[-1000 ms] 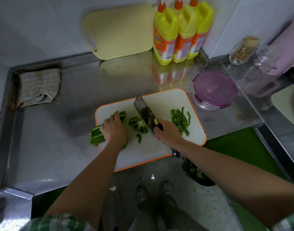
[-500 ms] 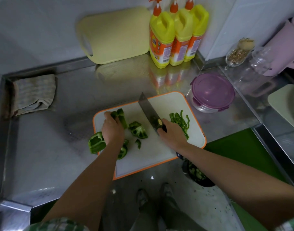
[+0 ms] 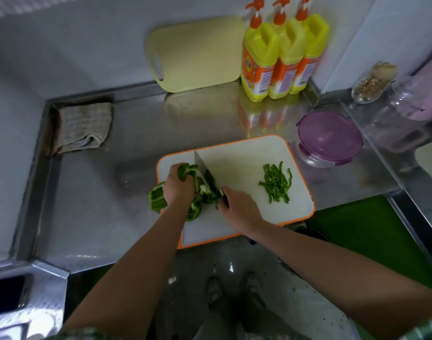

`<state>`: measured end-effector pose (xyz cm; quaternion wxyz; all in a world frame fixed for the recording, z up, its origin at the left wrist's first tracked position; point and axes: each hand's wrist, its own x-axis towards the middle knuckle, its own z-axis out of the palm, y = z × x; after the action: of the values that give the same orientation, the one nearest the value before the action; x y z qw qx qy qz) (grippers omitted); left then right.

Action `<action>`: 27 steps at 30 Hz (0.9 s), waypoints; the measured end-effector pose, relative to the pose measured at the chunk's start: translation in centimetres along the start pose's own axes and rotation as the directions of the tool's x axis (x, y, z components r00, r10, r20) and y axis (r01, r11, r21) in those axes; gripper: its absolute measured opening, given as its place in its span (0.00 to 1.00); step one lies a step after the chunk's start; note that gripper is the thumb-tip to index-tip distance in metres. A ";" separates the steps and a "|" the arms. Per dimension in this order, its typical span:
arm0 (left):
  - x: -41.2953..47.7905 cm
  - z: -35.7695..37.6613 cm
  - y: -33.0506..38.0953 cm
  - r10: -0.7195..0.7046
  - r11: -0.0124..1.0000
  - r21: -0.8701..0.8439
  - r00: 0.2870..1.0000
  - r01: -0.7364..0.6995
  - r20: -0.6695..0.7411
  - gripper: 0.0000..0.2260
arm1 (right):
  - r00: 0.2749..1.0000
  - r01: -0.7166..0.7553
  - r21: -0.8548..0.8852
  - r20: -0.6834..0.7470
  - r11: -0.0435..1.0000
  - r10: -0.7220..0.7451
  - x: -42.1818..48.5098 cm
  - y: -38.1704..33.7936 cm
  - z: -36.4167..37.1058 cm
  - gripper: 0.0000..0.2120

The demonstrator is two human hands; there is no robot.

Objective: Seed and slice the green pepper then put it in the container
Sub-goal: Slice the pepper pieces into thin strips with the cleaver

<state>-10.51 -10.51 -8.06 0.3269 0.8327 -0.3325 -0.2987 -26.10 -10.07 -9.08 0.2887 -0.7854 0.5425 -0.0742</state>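
Observation:
A white cutting board with an orange rim (image 3: 246, 153) lies on the steel counter. My left hand (image 3: 178, 187) grips a green pepper piece (image 3: 185, 169) at the board's left side. More pepper chunks (image 3: 157, 198) lie around and under that hand, one over the board's left edge. My right hand (image 3: 239, 209) holds a cleaver (image 3: 203, 169) by its handle, the blade close against the held pepper. A pile of thin pepper strips (image 3: 276, 182) rests on the board's right half. The container with a purple lid (image 3: 329, 137) stands closed just right of the board.
Three yellow detergent bottles (image 3: 281, 57) and a pale yellow board (image 3: 195, 54) lean at the back wall. A folded cloth (image 3: 83, 127) lies back left. Glass jars (image 3: 371, 84) and a pink jug (image 3: 428, 94) stand on the right. A dark bin (image 3: 315, 235) sits below the counter edge.
My left hand has gathered a pepper piece and lifted it toward the blade. The cleaver has swung left across the board to meet the pepper pieces. The strips stayed put.

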 end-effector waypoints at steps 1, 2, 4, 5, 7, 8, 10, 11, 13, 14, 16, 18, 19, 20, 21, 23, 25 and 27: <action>-0.1 0.0 0.1 0.004 1.000 -0.010 1.000 -0.004 0.022 0.19 | 1.000 -0.022 0.016 -0.020 1.000 0.022 0.2 0.3 -0.4 0.13; -0.1 0.2 0.2 0.008 1.000 -0.022 0.999 -0.007 0.043 0.20 | 0.998 -0.047 0.029 -0.046 0.998 0.048 0.4 0.6 -0.9 0.11; -0.4 0.4 0.6 0.007 0.999 -0.036 0.997 -0.004 0.082 0.21 | 0.993 -0.096 0.033 -0.066 0.995 0.098 0.5 1.5 -1.6 0.10; -0.6 0.6 0.8 0.006 1.000 -0.030 0.995 -0.004 0.097 0.22 | 0.993 -0.104 0.041 -0.045 0.994 0.106 0.4 1.8 -1.7 0.09; -0.9 1.2 1.2 0.007 1.000 0.002 0.993 -0.007 0.122 0.23 | 0.995 -0.095 0.099 0.025 0.990 0.093 0.1 2.3 -1.6 0.05; -1.0 1.5 1.3 0.008 0.999 0.030 0.992 -0.012 0.127 0.22 | 0.995 -0.096 0.136 0.037 0.986 0.092 0.0 2.4 -1.7 0.04; -1.2 2.1 1.7 0.006 0.995 0.094 0.992 -0.018 0.127 0.18 | 0.992 -0.119 0.189 -0.010 0.975 0.123 -0.1 2.8 -2.3 0.06; -1.2 2.6 2.0 0.006 0.993 0.112 0.992 -0.020 0.129 0.15 | 0.988 -0.127 0.198 -0.057 0.972 0.141 -0.2 3.2 -2.9 0.06; -1.4 3.3 2.4 0.000 0.991 0.133 0.990 -0.019 0.143 0.11 | 0.978 -0.133 0.206 -0.129 0.969 0.162 -0.3 3.8 -4.1 0.05; -1.6 3.7 2.6 -0.002 0.989 0.149 0.987 -0.021 0.158 0.12 | 0.975 -0.129 0.217 -0.150 0.968 0.164 -0.4 4.3 -4.8 0.05; -2.0 4.7 3.0 -0.021 0.985 0.172 0.986 -0.008 0.168 0.13 | 0.980 -0.099 0.210 -0.151 0.973 0.132 -0.7 4.9 -5.8 0.05; -2.5 5.7 3.3 -0.052 0.987 0.161 0.982 0.022 0.183 0.13 | 0.989 -0.053 0.158 -0.125 0.986 0.073 -1.2 5.1 -6.4 0.06; -2.7 6.1 3.4 -0.068 0.987 0.154 0.979 0.038 0.191 0.13 | 0.993 -0.035 0.126 -0.109 0.991 0.049 -1.4 5.2 -6.4 0.06; -2.8 6.5 3.5 -0.080 0.987 0.156 0.977 0.050 0.196 0.13 | 0.995 -0.025 0.095 -0.091 0.995 0.034 -1.7 5.1 -6.3 0.05; -2.9 6.8 3.6 -0.086 0.985 0.163 0.977 0.054 0.193 0.12 | 0.997 -0.018 0.065 -0.076 0.998 0.023 -1.9 5.1 -6.1 0.05; -2.9 7.3 3.8 -0.078 0.985 0.164 0.981 0.048 0.178 0.12 | 0.998 -0.020 0.018 -0.051 1.000 0.021 -2.1 5.0 -5.8 0.06; -2.9 7.5 3.9 -0.064 0.988 0.150 0.984 0.039 0.167 0.12 | 0.999 -0.028 -0.001 -0.034 1.000 0.028 -2.3 4.8 -5.6 0.05; -2.9 7.6 4.0 -0.065 0.988 0.152 0.985 0.040 0.161 0.11 | 0.999 -0.032 -0.004 -0.029 0.999 0.032 -2.4 4.7 -5.5 0.06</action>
<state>-19.12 -13.24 -8.94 0.2275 0.8355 -0.3577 -0.3496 -33.23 -11.10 -6.55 0.2803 -0.7761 0.5593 -0.0797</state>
